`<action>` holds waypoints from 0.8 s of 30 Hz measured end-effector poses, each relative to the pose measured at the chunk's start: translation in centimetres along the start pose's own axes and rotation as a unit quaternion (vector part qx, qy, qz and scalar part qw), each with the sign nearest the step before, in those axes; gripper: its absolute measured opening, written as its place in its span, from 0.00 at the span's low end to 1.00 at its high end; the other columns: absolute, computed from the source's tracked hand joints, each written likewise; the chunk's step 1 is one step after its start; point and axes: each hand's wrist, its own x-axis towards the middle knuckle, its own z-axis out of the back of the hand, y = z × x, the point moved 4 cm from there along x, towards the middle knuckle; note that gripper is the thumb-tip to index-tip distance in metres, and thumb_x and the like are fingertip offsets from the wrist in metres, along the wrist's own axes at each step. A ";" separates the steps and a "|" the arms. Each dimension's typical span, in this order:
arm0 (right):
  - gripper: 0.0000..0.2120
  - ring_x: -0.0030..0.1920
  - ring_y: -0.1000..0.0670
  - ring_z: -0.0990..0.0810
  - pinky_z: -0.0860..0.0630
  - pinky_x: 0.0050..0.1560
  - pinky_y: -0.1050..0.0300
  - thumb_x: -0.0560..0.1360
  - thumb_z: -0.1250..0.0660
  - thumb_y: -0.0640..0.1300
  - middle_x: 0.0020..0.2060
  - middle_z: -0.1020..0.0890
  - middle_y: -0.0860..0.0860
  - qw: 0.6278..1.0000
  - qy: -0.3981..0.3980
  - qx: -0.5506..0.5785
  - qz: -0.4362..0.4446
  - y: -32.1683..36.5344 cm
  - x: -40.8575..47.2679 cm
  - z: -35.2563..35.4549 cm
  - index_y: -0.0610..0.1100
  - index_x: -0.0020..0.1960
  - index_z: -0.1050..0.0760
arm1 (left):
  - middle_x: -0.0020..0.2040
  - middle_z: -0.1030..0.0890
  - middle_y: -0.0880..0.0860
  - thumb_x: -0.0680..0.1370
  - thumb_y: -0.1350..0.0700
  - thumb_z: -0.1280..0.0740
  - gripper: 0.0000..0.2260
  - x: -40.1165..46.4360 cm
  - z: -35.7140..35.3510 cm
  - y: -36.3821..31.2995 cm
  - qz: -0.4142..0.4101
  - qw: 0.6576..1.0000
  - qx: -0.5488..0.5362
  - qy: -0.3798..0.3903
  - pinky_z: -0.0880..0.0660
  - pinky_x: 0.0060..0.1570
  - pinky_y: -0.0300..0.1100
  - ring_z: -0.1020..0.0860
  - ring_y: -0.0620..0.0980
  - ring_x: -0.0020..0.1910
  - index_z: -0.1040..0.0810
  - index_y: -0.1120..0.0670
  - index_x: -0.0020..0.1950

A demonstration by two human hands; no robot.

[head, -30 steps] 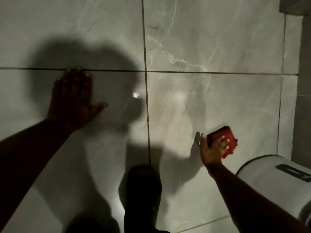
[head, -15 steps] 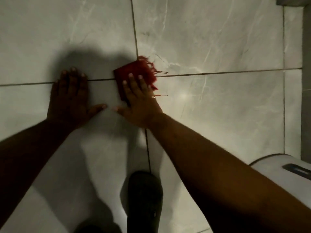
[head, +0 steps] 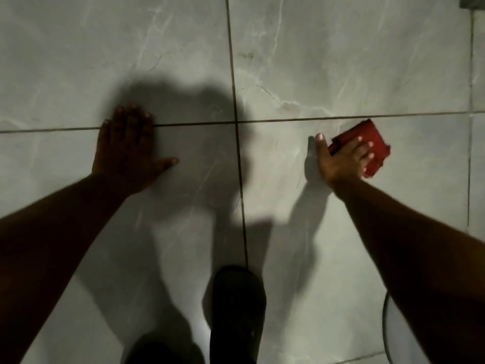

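Head view: the right hand (head: 341,161) lies with its fingers spread flat on top of a folded red cloth (head: 366,132), pressing it against the grey tiles (head: 341,61). The thumb sticks out straight to the side, clear of the cloth. The cloth sits right of centre, just under the horizontal grout line (head: 420,115), and is well apart from the left hand (head: 126,151). That hand is splayed wide and holds nothing, its palm planted on the tiles across the same grout line as a brace. A dark shoe (head: 236,306) shows at the bottom, and the rim of a pale round thing (head: 385,324) peeks out beside the right forearm. Whether the tiles are wall or floor I cannot tell. The main risk is probably the cloth itself. It is held only by flat pressure, not pinched, so a fast wipe could slide the fingers off it or bunch it up, leaving bare skin rubbing the tile. The tiles look glossy, so if they are wet, the bracing left hand might slip under the person's weight. The person's own shadow darkens the middle, so patches there could be missed. A wide sweep to the right could knock the forearm into the round thing.
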 end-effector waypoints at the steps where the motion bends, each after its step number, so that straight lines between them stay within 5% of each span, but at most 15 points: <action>1: 0.52 0.76 0.32 0.59 0.60 0.75 0.37 0.70 0.51 0.74 0.77 0.56 0.34 1.000 -0.006 0.002 -0.005 0.8 -1.9 -1.2 0.35 0.76 0.59 | 0.79 0.49 0.67 0.76 0.33 0.46 0.43 -0.2 -0.2 -0.3 -0.018 1.000 0.005 0.008 0.48 0.72 0.63 0.49 0.69 0.77 0.51 0.62 0.78; 4: 0.52 0.76 0.31 0.56 0.57 0.75 0.36 0.68 0.50 0.73 0.77 0.52 0.34 0.987 -0.007 -0.047 0.151 5.2 -7.9 -5.2 0.35 0.76 0.54 | 0.79 0.52 0.66 0.78 0.34 0.50 0.41 -0.8 -1.1 -1.2 -0.050 0.998 0.025 0.030 0.49 0.74 0.61 0.51 0.67 0.77 0.53 0.62 0.78; 8: 0.47 0.77 0.37 0.61 0.56 0.76 0.39 0.70 0.52 0.73 0.79 0.54 0.41 0.878 0.071 -0.167 0.443 5.6 -14.9 -9.1 0.44 0.78 0.56 | 0.78 0.45 0.67 0.73 0.33 0.51 0.43 -1.3 -0.5 -1.4 -0.029 0.998 -0.009 0.053 0.45 0.72 0.64 0.45 0.70 0.76 0.47 0.63 0.78; 11: 0.45 0.77 0.34 0.51 0.45 0.75 0.37 0.71 0.42 0.69 0.77 0.45 0.38 0.853 0.031 -0.145 0.501 1.4 -13.8 -6.5 0.41 0.76 0.46 | 0.78 0.44 0.66 0.73 0.31 0.44 0.45 -1.7 -0.7 -0.8 -0.044 0.997 0.004 0.060 0.42 0.70 0.66 0.44 0.70 0.75 0.46 0.62 0.77; 13: 0.45 0.76 0.32 0.48 0.46 0.74 0.38 0.71 0.38 0.67 0.75 0.43 0.35 0.904 -0.004 -0.112 0.413 -2.5 -12.1 -4.4 0.36 0.75 0.44 | 0.78 0.46 0.65 0.72 0.33 0.38 0.46 -2.1 -1.0 -0.3 -0.027 0.997 0.011 0.070 0.42 0.71 0.64 0.46 0.68 0.76 0.49 0.61 0.78; 16: 0.51 0.77 0.32 0.56 0.53 0.77 0.39 0.70 0.40 0.68 0.77 0.52 0.33 0.987 0.022 -0.043 0.151 -8.1 -10.4 -3.1 0.35 0.76 0.54 | 0.79 0.47 0.65 0.72 0.34 0.36 0.46 -2.7 -1.1 0.0 -0.001 0.998 0.001 0.067 0.43 0.72 0.64 0.48 0.66 0.77 0.49 0.61 0.78; 20: 0.55 0.76 0.34 0.62 0.65 0.74 0.41 0.69 0.47 0.74 0.76 0.59 0.32 0.985 0.037 0.091 -0.140 -7.2 -11.8 -4.8 0.33 0.75 0.61 | 0.78 0.46 0.67 0.74 0.37 0.37 0.43 -3.3 -1.6 -0.4 0.000 0.999 -0.017 0.052 0.43 0.71 0.64 0.48 0.68 0.77 0.48 0.62 0.78; 22: 0.55 0.76 0.33 0.62 0.68 0.73 0.41 0.70 0.47 0.73 0.76 0.59 0.31 0.982 0.046 0.095 -0.155 -3.7 -13.5 -6.5 0.31 0.75 0.61 | 0.78 0.45 0.67 0.76 0.37 0.39 0.40 -3.9 -2.1 -0.7 0.018 0.997 -0.050 0.053 0.45 0.73 0.64 0.46 0.67 0.77 0.47 0.63 0.77; 24: 0.54 0.75 0.31 0.62 0.68 0.72 0.42 0.70 0.48 0.73 0.76 0.58 0.31 0.997 0.043 0.065 -0.027 0.0 -15.6 -8.3 0.32 0.75 0.60 | 0.77 0.45 0.68 0.77 0.36 0.44 0.40 -4.7 -2.5 -1.0 0.013 0.998 -0.050 0.049 0.46 0.75 0.62 0.46 0.67 0.77 0.47 0.63 0.77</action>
